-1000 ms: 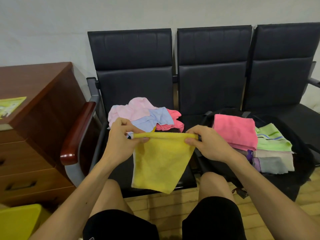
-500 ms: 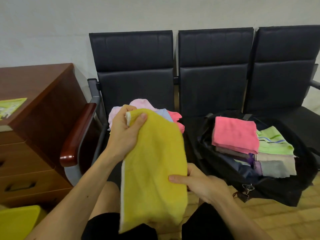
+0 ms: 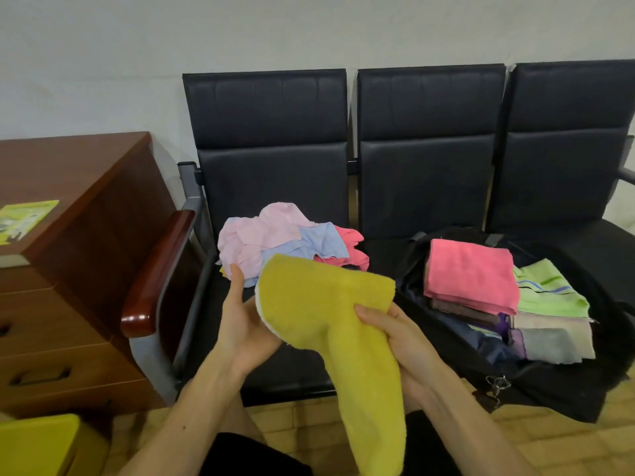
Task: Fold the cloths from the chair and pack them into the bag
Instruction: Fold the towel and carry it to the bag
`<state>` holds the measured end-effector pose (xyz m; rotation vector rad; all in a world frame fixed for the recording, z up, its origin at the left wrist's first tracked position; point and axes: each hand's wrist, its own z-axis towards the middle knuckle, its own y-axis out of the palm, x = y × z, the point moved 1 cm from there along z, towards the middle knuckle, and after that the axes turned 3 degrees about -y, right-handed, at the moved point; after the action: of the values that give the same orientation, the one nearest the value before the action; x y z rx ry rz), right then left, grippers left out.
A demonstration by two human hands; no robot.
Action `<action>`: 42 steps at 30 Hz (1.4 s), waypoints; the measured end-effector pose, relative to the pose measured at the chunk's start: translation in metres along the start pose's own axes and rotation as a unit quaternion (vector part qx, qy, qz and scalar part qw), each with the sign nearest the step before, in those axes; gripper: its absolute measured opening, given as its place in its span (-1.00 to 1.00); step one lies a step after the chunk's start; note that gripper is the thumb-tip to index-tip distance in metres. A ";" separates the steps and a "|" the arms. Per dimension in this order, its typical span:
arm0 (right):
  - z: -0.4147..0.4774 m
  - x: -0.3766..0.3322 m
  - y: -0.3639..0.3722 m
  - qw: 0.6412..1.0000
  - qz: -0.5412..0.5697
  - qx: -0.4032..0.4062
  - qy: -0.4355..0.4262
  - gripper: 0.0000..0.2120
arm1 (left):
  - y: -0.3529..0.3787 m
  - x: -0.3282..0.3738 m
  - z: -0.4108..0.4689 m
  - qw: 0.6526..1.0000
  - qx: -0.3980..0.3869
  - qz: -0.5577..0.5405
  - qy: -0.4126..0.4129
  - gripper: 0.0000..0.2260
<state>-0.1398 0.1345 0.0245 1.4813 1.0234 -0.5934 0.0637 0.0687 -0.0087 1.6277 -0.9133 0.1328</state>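
White wall, black chair row (image 3: pixel 275 108); yellow towel (image 3: pixel 330 314) held at lower centre.
Right hand (image 3: pixel 409 341) pinches it; left hand (image 3: pixel 240 324) lies under its end, grip unclear. Black bag (image 3: pixel 549 389) at right.

- Yellow terry cloth (image 3: pixel 330 331): lower end cut off by the bottom edge.
- Left hand (image 3: pixel 240 328): fingers hidden behind the cloth's left edge; grip cannot be determined.
- Right hand (image 3: pixel 409 345): thumb on top shows; fingers hidden beneath the cloth.
- Heap of loose pink, blue and red cloths (image 3: pixel 275 235): front edge on the seat hidden by the yellow cloth.
- Black fabric bag (image 3: pixel 549 389): right side cut off; lower layers of its stack hidden under the folded pink cloth (image 3: pixel 470 273).
- Yellow-green printed sheet (image 3: pixel 24 218), left edge of the brown wooden cabinet top (image 3: pixel 86 159): cut off, print blurred.
- Yellow box (image 3: pixel 34 444), bottom-left corner: only partly in frame.
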 end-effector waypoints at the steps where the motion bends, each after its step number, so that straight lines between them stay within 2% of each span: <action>1: 0.001 -0.004 0.001 1.000 0.006 0.003 -0.009 -0.79 | 0.001 -0.004 -0.001 0.999 -0.031 -0.001 -0.016 -0.21; 3: 0.002 -0.010 0.003 0.999 0.017 0.016 -0.024 -0.77 | 0.002 -0.012 -0.003 0.994 -0.093 0.006 -0.049 -0.12; 6: 0.004 -0.012 0.003 0.998 0.043 0.035 -0.026 -0.65 | 0.002 -0.017 -0.008 0.989 -0.117 0.049 -0.075 -0.05; 11: 0.002 -0.008 -0.002 0.994 0.104 0.038 0.011 -0.71 | -0.001 -0.021 -0.011 0.982 -0.068 0.150 -0.088 -0.25; 13: 0.001 -0.006 -0.003 0.993 0.110 0.040 0.016 -0.65 | -0.002 -0.023 -0.011 0.975 -0.058 0.195 -0.084 -0.32; 16: 0.000 -0.007 -0.001 0.993 0.114 0.040 0.004 -0.46 | -0.003 -0.024 -0.012 0.963 -0.058 0.258 -0.056 -0.36; 20: 0.002 -0.006 -0.012 0.996 0.090 0.026 0.010 -0.49 | -0.002 -0.025 -0.014 0.961 -0.044 0.274 -0.023 -0.51; 22: 0.007 -0.006 -0.021 0.998 0.038 0.042 0.016 -0.63 | -0.001 -0.022 -0.014 0.961 -0.010 0.276 0.005 -0.64; 23: 0.009 -0.007 -0.026 0.998 -0.034 0.060 -0.007 -0.72 | -0.001 -0.018 -0.014 0.954 0.015 0.297 0.027 -0.66; 24: 0.011 -0.009 -0.030 0.985 -0.148 0.078 -0.046 -0.80 | 0.000 -0.013 -0.013 0.943 0.045 0.324 0.054 -0.67; 25: 0.014 -0.013 -0.035 0.958 -0.255 0.095 -0.093 -0.84 | 0.001 -0.007 -0.011 0.932 0.072 0.345 0.084 -0.69; 26: 0.017 -0.016 -0.038 0.929 -0.332 0.105 -0.126 -0.85 | 0.003 -0.001 -0.010 0.924 0.099 0.355 0.107 -0.71; 27: 0.018 -0.018 -0.039 0.915 -0.361 0.111 -0.141 -0.83 | 0.005 0.003 -0.009 0.918 0.124 0.356 0.124 -0.72; 30: 0.020 -0.028 -0.030 0.922 -0.328 0.127 -0.163 -0.62 | 0.011 0.016 -0.007 0.896 0.163 0.373 0.176 -0.62; 33: 0.023 -0.043 -0.024 0.917 -0.342 0.087 -0.188 -0.53 | 0.017 0.025 -0.011 0.865 0.140 0.426 0.226 -0.60; 37: 0.029 -0.058 -0.018 0.881 -0.428 0.014 -0.199 -0.45 | 0.016 0.043 -0.015 0.831 0.102 0.491 0.242 -0.71; 39: 0.031 -0.063 -0.015 0.861 -0.465 0.006 -0.205 -0.40 | 0.017 0.049 -0.016 0.827 0.097 0.499 0.240 -0.65; 42: 0.033 -0.066 -0.012 0.832 -0.507 0.014 -0.226 -0.36 | 0.022 0.049 -0.020 0.829 0.095 0.494 0.243 -0.43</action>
<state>-0.1764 0.0844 0.0670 0.6339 1.3648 -1.6263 0.0917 0.0625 0.0413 1.0412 -1.2678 1.3299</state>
